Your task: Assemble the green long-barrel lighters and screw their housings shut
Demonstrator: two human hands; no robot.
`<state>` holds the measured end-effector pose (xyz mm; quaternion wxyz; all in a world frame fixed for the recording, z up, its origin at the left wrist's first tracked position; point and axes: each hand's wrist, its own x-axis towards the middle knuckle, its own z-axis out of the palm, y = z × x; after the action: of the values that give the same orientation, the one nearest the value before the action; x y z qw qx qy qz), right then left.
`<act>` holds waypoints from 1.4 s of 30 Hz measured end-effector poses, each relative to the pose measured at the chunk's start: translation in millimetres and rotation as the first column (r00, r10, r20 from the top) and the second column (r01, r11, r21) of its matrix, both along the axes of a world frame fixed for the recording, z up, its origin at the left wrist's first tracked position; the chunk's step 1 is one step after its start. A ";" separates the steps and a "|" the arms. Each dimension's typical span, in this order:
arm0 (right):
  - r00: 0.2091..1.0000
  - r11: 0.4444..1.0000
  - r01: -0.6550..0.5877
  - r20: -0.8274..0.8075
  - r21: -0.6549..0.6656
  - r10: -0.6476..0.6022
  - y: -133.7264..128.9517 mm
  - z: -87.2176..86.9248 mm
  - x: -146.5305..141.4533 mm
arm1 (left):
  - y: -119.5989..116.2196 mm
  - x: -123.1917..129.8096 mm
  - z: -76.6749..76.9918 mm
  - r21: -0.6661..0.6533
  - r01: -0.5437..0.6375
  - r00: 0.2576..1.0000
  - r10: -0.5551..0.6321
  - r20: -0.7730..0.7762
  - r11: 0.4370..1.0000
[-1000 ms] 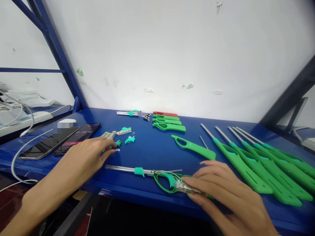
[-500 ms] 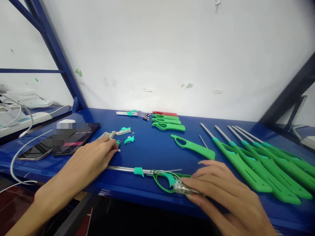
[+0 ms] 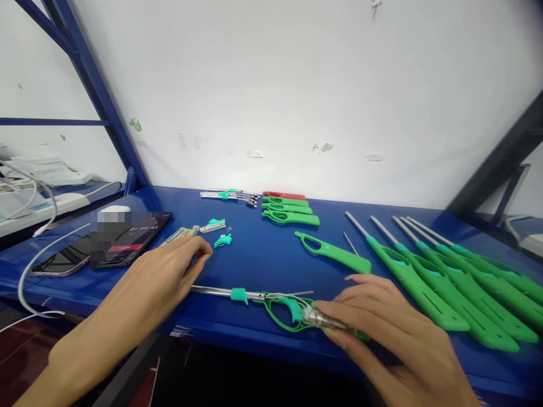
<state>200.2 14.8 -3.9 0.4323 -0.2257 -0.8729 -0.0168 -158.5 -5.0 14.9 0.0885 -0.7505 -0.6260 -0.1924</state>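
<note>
My right hand [image 3: 382, 328] pinches a clear fuel tank [image 3: 322, 319] between thumb and fingers. It lies at an opened green lighter handle shell [image 3: 275, 317], with a teal trigger [image 3: 291, 309] beside it. A metal lighter tube [image 3: 212, 290] with a teal collar [image 3: 239, 295] runs left from the shell. Thin pale wire passes along the joint. My left hand [image 3: 173, 263] is closed above the tabletop, thumb and fingertips together; anything between them is hidden. Near its fingertips lie a loose teal trigger [image 3: 223, 240] and clear fuel tanks [image 3: 212, 226].
Several finished green lighters [image 3: 424, 282] lie at right. A loose green handle shell [image 3: 335, 252] and a thin rod [image 3: 350, 244] are mid-table. Behind are stacked shells [image 3: 291, 217], a red shell [image 3: 284, 195] and wired metal tubes [image 3: 218, 195]. Two phones [image 3: 139, 237] [image 3: 63, 260] and a white cable [image 3: 25, 271] lie left.
My left hand has shifted slightly right and its fingers have drawn together; the tiny pale piece at its fingertips is hidden now. My right hand and the fuel tank have moved a little.
</note>
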 end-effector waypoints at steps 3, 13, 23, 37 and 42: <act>1.000 1.000 0.004 -0.009 0.009 -0.004 0.2 0.6 -0.5 | -2.7 12.9 0.6 0.092 0.097 0.995 -0.099 0.020 0.991; 1.000 1.000 0.021 -0.024 0.017 -0.020 -1.6 1.3 -1.6 | -28.6 68.7 -6.7 0.235 0.495 0.847 -0.525 0.083 0.836; 0.995 0.997 -0.069 0.075 -0.017 0.071 -2.9 -1.9 2.2 | -28.2 99.6 -3.8 0.449 0.585 0.700 -0.700 0.141 0.676; 0.995 0.997 -0.074 0.065 0.011 0.073 -4.4 -0.5 2.3 | -29.3 97.5 -11.8 0.518 0.559 0.687 -0.711 0.147 0.647; 0.989 0.994 -0.112 0.100 -0.009 0.112 -2.9 0.8 1.2 | -28.7 99.3 -11.3 0.527 0.538 0.706 -0.694 0.144 0.657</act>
<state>201.4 12.0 -3.1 0.3878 -0.1761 -0.9048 -0.0022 -59.2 -33.6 3.6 0.0794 -0.8341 -0.2723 -0.4731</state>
